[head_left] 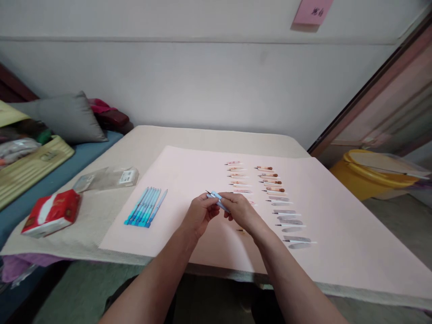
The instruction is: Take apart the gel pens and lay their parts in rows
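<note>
Above the middle of the pink sheet, my left hand [199,213] and my right hand [239,206] meet, both with closed fingers. Between them are light blue pen pieces [218,200], with a thin dark tip poking out by the left fingertips. The fingers partly cover these pieces, so how they fit together is unclear. Left of my hands lie several blue pens [145,207] side by side. To the right, disassembled pen parts lie in two columns: pinkish sets [238,175] behind my right hand, then orange-brown sets [272,182] and grey sets [289,221].
A red tissue pack [52,211] and clear plastic packaging [106,178] lie on the table's left side. The pink sheet [189,166] covers much of the tabletop. Beyond the right edge stands a yellow bin [359,175]; a grey pillow [64,118] rests at left.
</note>
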The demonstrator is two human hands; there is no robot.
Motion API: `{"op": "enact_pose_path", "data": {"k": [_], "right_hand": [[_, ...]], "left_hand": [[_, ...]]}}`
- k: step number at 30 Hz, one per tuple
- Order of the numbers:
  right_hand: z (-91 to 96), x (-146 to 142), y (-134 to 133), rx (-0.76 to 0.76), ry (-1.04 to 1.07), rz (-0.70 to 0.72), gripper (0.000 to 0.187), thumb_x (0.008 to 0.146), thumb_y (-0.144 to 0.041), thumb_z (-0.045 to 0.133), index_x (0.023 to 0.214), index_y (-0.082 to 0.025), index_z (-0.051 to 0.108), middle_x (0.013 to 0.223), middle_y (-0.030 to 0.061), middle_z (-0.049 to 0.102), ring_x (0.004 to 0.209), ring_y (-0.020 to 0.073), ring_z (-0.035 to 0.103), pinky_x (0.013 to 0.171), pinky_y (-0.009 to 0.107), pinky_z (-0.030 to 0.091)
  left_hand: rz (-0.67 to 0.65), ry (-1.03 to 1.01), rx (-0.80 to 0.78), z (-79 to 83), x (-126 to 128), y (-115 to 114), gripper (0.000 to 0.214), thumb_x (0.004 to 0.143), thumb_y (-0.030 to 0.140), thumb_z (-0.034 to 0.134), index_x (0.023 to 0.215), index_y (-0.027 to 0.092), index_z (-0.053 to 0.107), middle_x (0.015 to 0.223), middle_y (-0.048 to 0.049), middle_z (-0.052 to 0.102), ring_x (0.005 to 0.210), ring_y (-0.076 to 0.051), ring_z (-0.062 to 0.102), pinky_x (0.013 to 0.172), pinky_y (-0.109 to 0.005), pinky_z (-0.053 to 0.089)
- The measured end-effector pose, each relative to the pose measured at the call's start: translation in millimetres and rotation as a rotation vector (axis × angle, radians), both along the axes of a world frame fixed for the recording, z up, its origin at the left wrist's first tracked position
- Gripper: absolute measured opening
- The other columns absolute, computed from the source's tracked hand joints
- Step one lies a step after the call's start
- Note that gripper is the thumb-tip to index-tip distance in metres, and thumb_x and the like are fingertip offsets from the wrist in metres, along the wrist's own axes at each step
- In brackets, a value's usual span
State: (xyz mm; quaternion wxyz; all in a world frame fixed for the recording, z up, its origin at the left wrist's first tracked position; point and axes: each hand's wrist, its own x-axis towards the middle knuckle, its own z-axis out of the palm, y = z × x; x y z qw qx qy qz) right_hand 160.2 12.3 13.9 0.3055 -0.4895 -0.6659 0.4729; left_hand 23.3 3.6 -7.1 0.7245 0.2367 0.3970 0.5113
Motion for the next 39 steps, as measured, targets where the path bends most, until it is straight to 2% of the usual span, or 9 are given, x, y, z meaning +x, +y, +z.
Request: {"op": "enact_pose_path", "data": {"k": [6, 12, 19, 24, 27, 31, 33, 37, 39], "right_hand": [[-4.8, 2.8, 3.0, -0.023, 0.065, -0.118, 0.014, 0.076, -0.027, 0.05, 0.081, -0.017, 0.058, 0.048, -0.0052, 0.049, 0.043, 0.0089, 0.047, 0.042, 0.019, 0.033], [-6.1, 4.3, 4.3, -0.112, 0.146, -0.053, 0.016, 0.074, -0.028, 0.051, 0.076, -0.016, 0.062, 0.052, -0.0027, 0.052, 0.046, 0.0098, 0.048, 0.04, 0.019, 0.034], [-6.0, 4.1, 5.2, -0.046, 0.137, -0.111, 0.013, 0.072, -0.026, 0.054, 0.077, -0.017, 0.062, 0.049, -0.0038, 0.052, 0.044, 0.009, 0.046, 0.042, 0.02, 0.033], [-5.3, 6.6, 3.9, -0.016, 0.055, -0.09, 0.016, 0.074, -0.03, 0.054, 0.069, -0.017, 0.062, 0.046, -0.0034, 0.05, 0.042, 0.0079, 0.041, 0.042, 0.02, 0.029], [-3.2, 6.3, 3.5, -0.054, 0.07, -0.08, 0.019, 0.076, -0.032, 0.053, 0.069, -0.016, 0.062, 0.048, -0.0024, 0.052, 0.043, 0.0087, 0.044, 0.041, 0.02, 0.031], [1.2, 6.1, 5.4, -0.122, 0.241, -0.237, 0.027, 0.078, -0.041, 0.051, 0.081, -0.017, 0.06, 0.07, 0.003, 0.062, 0.06, 0.0133, 0.059, 0.052, 0.023, 0.046], [2.4, 6.9, 6.4, -0.162, 0.315, -0.327, 0.029, 0.078, -0.044, 0.051, 0.085, -0.017, 0.059, 0.078, 0.0049, 0.063, 0.066, 0.0143, 0.061, 0.057, 0.025, 0.049], [1.0, 7.3, 6.8, -0.24, 0.368, -0.298, 0.022, 0.073, -0.037, 0.06, 0.078, -0.015, 0.058, 0.068, 0.0036, 0.062, 0.057, 0.0126, 0.061, 0.054, 0.024, 0.048], [-1.0, 6.1, 6.7, -0.238, 0.412, -0.292, 0.018, 0.069, -0.03, 0.063, 0.079, -0.015, 0.059, 0.064, 0.0026, 0.062, 0.056, 0.0129, 0.061, 0.053, 0.023, 0.048]], "left_hand": [[0.014, 0.054, 0.043, 0.9, -1.1, -0.2, 0.019, 0.063, 0.018, 0.072, 0.077, 0.013, 0.059, 0.069, -0.0015, 0.059, 0.058, -0.008, 0.055, 0.058, -0.021, 0.045], [0.039, 0.11, 0.067, 2.8, -3.8, 0.7, 0.026, 0.059, 0.018, 0.075, 0.078, 0.015, 0.057, 0.068, -0.0014, 0.059, 0.058, -0.01, 0.056, 0.059, -0.024, 0.046], [0.037, 0.174, 0.089, 2.9, -5.0, 0.0, 0.027, 0.056, 0.021, 0.077, 0.074, 0.014, 0.058, 0.068, -0.0034, 0.06, 0.06, -0.012, 0.057, 0.06, -0.026, 0.047], [-0.03, 0.18, 0.093, 3.7, -8.2, 1.3, 0.024, 0.064, 0.027, 0.073, 0.081, 0.016, 0.061, 0.066, -0.0026, 0.06, 0.058, -0.012, 0.058, 0.058, -0.026, 0.047], [-0.058, 0.208, 0.113, 2.9, -10.3, 3.0, 0.021, 0.066, 0.029, 0.071, 0.075, 0.013, 0.062, 0.065, -0.0042, 0.06, 0.057, -0.012, 0.057, 0.058, -0.025, 0.047], [0.03, 0.225, 0.114, 1.2, -11.0, 5.2, 0.021, 0.065, 0.029, 0.071, 0.076, 0.013, 0.064, 0.065, -0.0041, 0.06, 0.057, -0.011, 0.058, 0.058, -0.024, 0.048], [0.091, 0.23, 0.121, 0.8, -11.2, 6.2, 0.022, 0.064, 0.029, 0.072, 0.077, 0.013, 0.065, 0.064, -0.0037, 0.06, 0.057, -0.011, 0.057, 0.056, -0.022, 0.047], [0.203, 0.253, 0.129, 1.1, -13.0, 8.0, 0.024, 0.063, 0.03, 0.073, 0.078, 0.013, 0.065, 0.065, -0.0024, 0.058, 0.056, -0.01, 0.056, 0.054, -0.021, 0.046], [0.21, 0.254, 0.131, 1.3, -14.3, 8.4, 0.024, 0.064, 0.031, 0.073, 0.079, 0.013, 0.065, 0.067, -0.0021, 0.058, 0.057, -0.01, 0.057, 0.055, -0.022, 0.047]]}}
